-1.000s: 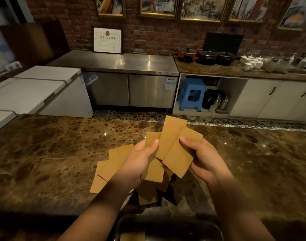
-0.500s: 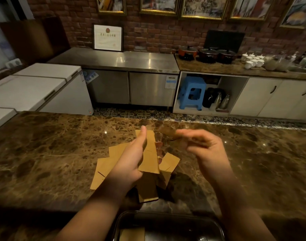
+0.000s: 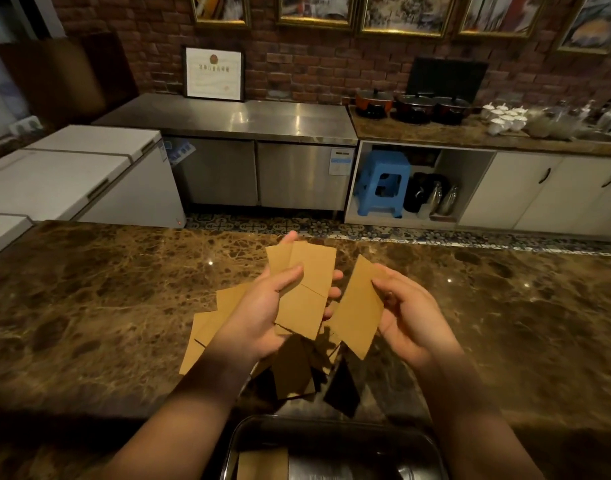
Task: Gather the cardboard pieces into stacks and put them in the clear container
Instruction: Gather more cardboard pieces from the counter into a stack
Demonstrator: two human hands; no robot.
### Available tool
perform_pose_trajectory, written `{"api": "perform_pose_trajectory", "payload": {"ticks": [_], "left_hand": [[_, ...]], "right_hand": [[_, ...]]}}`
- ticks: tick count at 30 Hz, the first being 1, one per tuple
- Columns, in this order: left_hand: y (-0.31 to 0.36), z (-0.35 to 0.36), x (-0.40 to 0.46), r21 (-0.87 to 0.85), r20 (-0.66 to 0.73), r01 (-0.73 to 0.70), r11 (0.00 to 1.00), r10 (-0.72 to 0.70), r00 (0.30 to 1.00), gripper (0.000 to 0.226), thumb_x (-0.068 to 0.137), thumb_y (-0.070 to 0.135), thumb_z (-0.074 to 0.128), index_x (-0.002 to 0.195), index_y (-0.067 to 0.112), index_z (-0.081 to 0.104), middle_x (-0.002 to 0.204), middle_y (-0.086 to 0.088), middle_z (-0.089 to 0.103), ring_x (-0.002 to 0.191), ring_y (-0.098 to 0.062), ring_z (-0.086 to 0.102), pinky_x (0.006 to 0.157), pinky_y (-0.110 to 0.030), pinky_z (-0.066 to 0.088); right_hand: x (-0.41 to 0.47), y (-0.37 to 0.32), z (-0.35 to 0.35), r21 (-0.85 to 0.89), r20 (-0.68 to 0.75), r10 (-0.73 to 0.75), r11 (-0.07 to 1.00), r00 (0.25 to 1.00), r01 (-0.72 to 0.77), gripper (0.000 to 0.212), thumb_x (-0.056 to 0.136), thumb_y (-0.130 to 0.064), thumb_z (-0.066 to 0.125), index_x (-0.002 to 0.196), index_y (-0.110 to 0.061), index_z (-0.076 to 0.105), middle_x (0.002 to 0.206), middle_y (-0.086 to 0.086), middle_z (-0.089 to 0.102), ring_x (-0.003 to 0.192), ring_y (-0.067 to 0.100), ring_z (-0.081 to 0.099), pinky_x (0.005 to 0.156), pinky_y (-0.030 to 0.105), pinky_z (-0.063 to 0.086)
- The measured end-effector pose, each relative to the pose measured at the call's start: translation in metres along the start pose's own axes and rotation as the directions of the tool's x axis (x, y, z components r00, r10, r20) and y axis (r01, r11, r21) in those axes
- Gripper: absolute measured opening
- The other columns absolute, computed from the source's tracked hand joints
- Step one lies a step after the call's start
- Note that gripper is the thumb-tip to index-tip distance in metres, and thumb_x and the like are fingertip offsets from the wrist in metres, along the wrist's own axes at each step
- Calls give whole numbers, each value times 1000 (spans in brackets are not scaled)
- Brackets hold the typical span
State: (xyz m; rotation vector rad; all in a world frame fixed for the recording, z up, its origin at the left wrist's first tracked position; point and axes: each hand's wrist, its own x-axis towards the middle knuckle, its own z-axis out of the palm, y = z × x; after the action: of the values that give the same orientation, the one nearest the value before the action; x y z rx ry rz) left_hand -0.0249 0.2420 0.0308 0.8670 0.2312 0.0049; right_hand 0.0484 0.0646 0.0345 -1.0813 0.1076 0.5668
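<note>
Left hand (image 3: pixel 262 317) holds a small stack of cardboard pieces (image 3: pixel 306 289) above the marble counter (image 3: pixel 89 289), thumb curled over the stack's face and fingers behind it. Right hand (image 3: pixel 408 317) pinches a single piece (image 3: pixel 359 310) by its edge, tilted, just beside the stack and not touching it. More loose pieces (image 3: pixel 207 327) lie scattered on the counter beneath and to the left of the hands; the clear container (image 3: pixel 432 445) sits at the near edge with one piece (image 3: pixel 262 464) inside.
</note>
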Motion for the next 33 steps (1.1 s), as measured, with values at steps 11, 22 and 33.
{"api": "perform_pose_trajectory", "payload": {"ticks": [11, 22, 33], "left_hand": [[-12, -6, 9, 19, -157, -11, 1000, 14, 987, 24, 103, 29, 43, 121, 27, 60, 106, -20, 73, 80, -30, 74, 62, -40, 59], [-15, -26, 18, -173, -347, -48, 984, -15, 938, 36, 95, 43, 55, 129, 32, 54, 107, -12, 73, 91, -30, 72, 73, -47, 58], [-9, -30, 22, -115, -241, 31, 993, -58, 969, 34, 100, 15, 47, 128, 31, 56, 116, -21, 70, 95, -34, 72, 81, -49, 57]], "right_hand": [[-5, 4, 3, -105, 42, -183, 977, 982, 186, 20, 91, -1, 61, 106, -12, 68, 94, 5, 76, 86, 15, 73, 77, 33, 59], [1, 49, -22, -481, 631, -428, 438, 647, 759, 21, 72, -15, 79, 84, -32, 79, 120, -15, 71, 136, 15, 46, 111, 37, 38], [10, 48, -14, -676, 576, -150, 465, 804, 571, 52, 91, -11, 66, 128, -46, 60, 150, -26, 43, 145, -4, 26, 105, 12, 31]]}}
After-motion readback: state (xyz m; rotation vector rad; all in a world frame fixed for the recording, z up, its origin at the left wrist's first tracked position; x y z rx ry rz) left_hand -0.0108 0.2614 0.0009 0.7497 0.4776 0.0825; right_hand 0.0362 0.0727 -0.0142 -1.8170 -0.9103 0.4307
